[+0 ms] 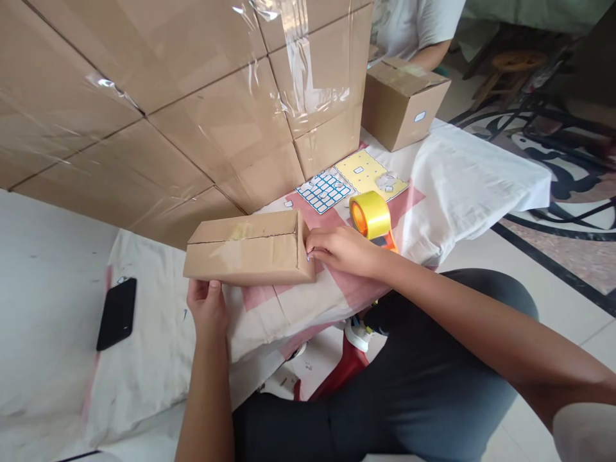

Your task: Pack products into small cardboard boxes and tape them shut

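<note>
A long, low cardboard box lies on the cloth-covered table in front of me, its top flaps meeting at a seam. My left hand grips its near left edge, thumb on the side and the other fingers partly hidden. At the box's right end, my right hand pinches a small white-and-blue sticker against the cardboard; the fingertips mostly cover it. Beyond that hand stands a yellow roll of tape on an orange dispenser. Behind it lie a sheet of blue-edged stickers and a yellow backing sheet.
Stacked, taped cartons form a wall behind the box. A closed carton with a small label stands at the back right, near another person. A black phone lies at left. The table's cloth drapes over the right edge.
</note>
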`<action>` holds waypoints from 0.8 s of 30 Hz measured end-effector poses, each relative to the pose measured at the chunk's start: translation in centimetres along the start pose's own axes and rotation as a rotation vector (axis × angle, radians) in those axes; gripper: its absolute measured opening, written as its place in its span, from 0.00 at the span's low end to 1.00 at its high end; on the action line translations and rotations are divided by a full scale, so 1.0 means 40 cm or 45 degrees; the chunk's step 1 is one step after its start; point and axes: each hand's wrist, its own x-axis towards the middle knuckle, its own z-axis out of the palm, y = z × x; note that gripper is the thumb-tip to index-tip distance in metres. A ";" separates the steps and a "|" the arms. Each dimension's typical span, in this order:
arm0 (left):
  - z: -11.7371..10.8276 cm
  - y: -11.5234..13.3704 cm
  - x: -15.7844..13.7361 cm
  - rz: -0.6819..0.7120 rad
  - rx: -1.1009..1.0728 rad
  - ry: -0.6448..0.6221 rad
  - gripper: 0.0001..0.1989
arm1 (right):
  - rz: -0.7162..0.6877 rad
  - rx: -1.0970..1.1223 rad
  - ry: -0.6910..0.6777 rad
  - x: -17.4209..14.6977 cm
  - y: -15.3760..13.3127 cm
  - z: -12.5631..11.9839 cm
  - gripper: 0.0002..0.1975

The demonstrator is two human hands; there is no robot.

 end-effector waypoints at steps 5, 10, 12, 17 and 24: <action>-0.012 -0.019 0.001 -0.013 0.043 0.037 0.30 | 0.019 -0.030 0.025 -0.001 0.002 0.010 0.07; -0.014 -0.021 0.001 -0.018 0.018 0.032 0.29 | 0.278 -0.091 0.135 0.008 -0.001 0.022 0.03; -0.012 -0.018 0.001 -0.013 0.011 0.036 0.28 | 0.479 -0.067 0.303 0.005 -0.008 0.042 0.08; -0.008 -0.014 0.001 -0.012 0.012 0.037 0.27 | 0.534 0.439 0.536 -0.030 -0.043 0.133 0.07; -0.004 -0.015 -0.004 -0.015 0.024 0.037 0.26 | 0.436 0.707 0.587 -0.048 -0.054 0.202 0.23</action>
